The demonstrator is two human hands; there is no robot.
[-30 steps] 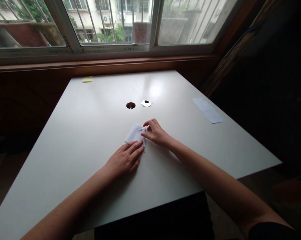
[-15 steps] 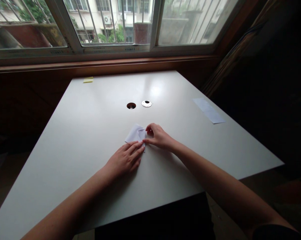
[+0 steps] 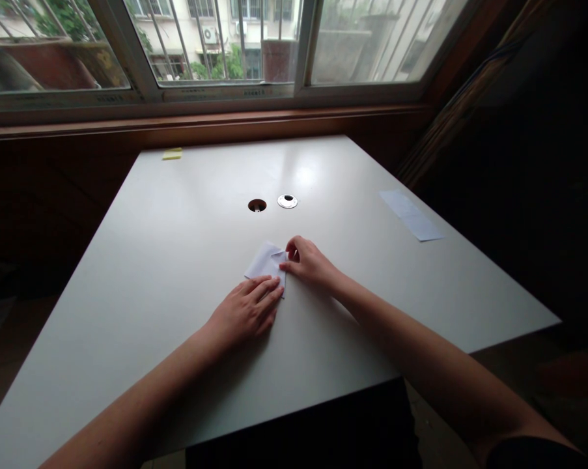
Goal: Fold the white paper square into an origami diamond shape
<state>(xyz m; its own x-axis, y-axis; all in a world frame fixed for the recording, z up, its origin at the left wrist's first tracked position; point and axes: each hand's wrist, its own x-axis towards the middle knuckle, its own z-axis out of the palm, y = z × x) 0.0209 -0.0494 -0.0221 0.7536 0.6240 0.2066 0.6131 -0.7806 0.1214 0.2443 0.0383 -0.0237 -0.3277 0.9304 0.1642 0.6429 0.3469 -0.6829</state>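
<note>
Since a second ago the right hand point(image 3: 308, 262) has drawn its fingers in: they were spread over the sheet, and now they are curled, with thumb and forefinger brought close together at the right edge of the folded paper point(image 3: 263, 260). Its grip is narrow, closed on a small raised flap there. The left hand point(image 3: 247, 311) has hardly shifted. It lies flat, palm down, with no closed grip, and its fingertips press on the near corner of the paper just beside the right hand's forefinger. The paper rests on the white bench point(image 3: 176, 273), about the middle of it, between the two hands and slightly ahead of the left. Farther back on the bench are a cable hole point(image 3: 257, 205) and a round cap point(image 3: 287, 201) just beside it. A yellow note point(image 3: 172, 154) sits at the far left corner, a pale strip of paper point(image 3: 411, 215) lies near the right edge, and the window point(image 3: 225, 45) runs behind.
</note>
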